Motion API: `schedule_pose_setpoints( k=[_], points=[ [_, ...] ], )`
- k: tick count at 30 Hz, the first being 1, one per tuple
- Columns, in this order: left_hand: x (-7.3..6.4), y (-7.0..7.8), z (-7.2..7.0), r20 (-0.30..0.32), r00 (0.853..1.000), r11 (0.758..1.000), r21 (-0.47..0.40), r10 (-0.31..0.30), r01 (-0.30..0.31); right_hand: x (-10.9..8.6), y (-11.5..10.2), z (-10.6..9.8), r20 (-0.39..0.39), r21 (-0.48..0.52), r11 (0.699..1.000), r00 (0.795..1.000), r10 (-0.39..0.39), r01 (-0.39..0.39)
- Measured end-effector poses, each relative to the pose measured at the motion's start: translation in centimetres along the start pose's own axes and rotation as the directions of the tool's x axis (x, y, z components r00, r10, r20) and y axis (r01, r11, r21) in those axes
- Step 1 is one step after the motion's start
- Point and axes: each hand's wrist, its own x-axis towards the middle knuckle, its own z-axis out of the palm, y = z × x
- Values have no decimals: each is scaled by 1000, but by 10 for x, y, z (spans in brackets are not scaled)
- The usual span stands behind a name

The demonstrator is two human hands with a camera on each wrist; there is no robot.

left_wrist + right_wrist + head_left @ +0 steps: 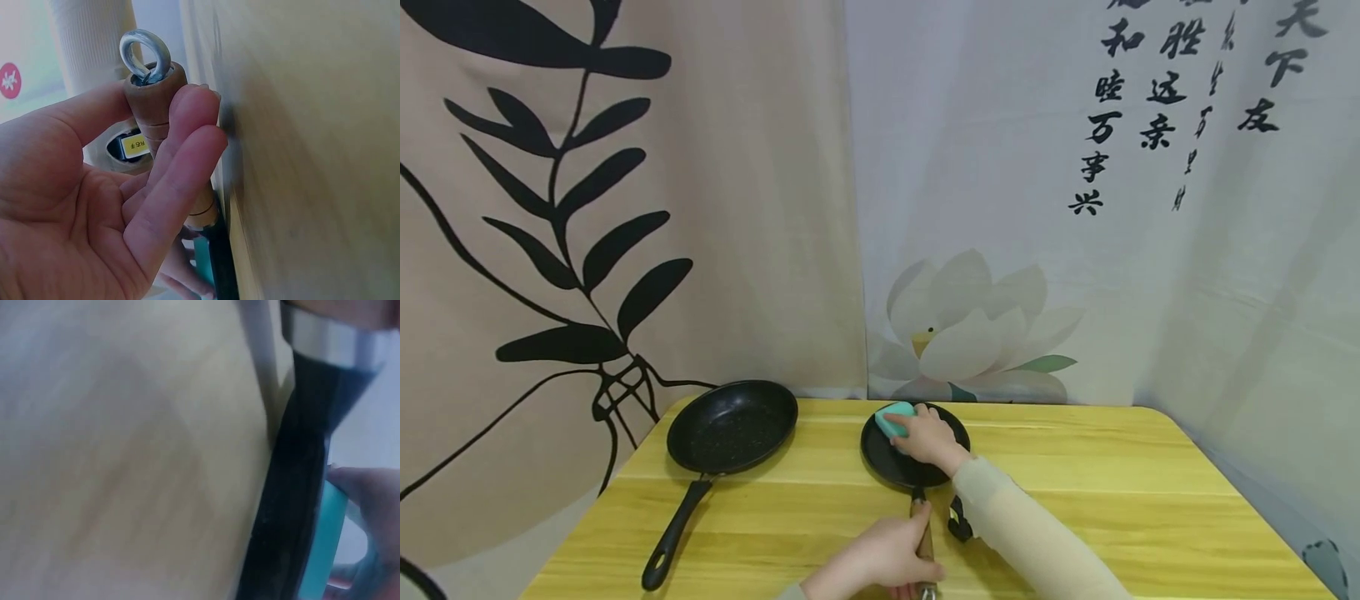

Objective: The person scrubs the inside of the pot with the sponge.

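A small black frying pan [904, 468] lies on the wooden table with its brown handle [927, 543] toward the near edge. My left hand [891, 550] grips that handle; in the left wrist view its fingers curl round the wood [153, 103], below a metal hanging ring [145, 55]. Over the pan's inner face my right hand [931, 437] holds a turquoise sponge [895, 418], thumb and fingers at its sides. The sponge [325, 540] sits against the pan [281, 512] in the right wrist view.
A larger black frying pan [733, 429] stands on the left of the yellow wooden table [1075, 517], its black handle [676, 533] pointing forward to the near side. Behind the table hangs a printed curtain [760, 208]. A black wrist device [959, 518] is beside the right sleeve.
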Motion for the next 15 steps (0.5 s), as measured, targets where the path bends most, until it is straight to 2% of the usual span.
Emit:
schedule_pose_setpoints(
  k=[6, 15],
  points=[
    [6, -6, 1, 17, 1000, 1000, -27, 13, -13, -5, 9, -4, -11, 18, 1000, 1000, 19, -19],
    [4, -6, 0, 12, 1000, 999, -29, 17, -16, -24, 18, -8, -24, 59, 998, 1000, 17, -15]
  ],
)
